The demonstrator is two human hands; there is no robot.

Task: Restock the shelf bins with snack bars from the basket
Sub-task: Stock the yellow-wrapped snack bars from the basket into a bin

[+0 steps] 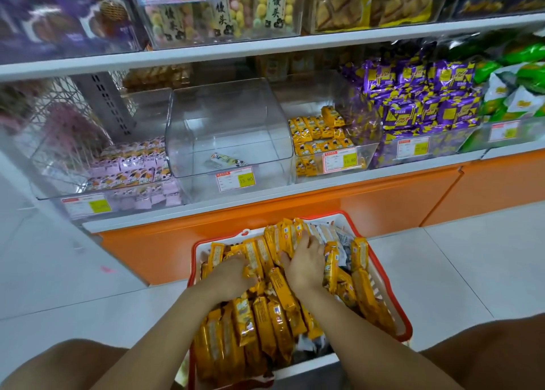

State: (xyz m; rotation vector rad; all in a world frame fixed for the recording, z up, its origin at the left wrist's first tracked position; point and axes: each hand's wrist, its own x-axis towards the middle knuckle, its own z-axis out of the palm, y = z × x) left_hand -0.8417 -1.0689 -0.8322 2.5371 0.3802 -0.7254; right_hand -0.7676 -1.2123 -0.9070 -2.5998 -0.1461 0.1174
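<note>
Basket [407,329]: was parked on the tiled floor, tight against the orange shelf base [383,210], and was stuffed with yellow snack bars [274,325].
Left hand [230,274]: was buried in the pile, fingers curled together round a few bars.
Right hand [305,264]: was set just beside it, fingers fanned apart over a bunch and thumb hooked round the near side, so the bunch was gripped.
Middle bin [230,118]: clear, only one lone bar [227,161] was seen inside, behind a price tag [235,178].
Next bin right [321,133]: was partly filled with similar yellow bars.
Neighbours: pink packets [132,165] were binned on the left, purple packets [421,100] were heaped further right.
</note>
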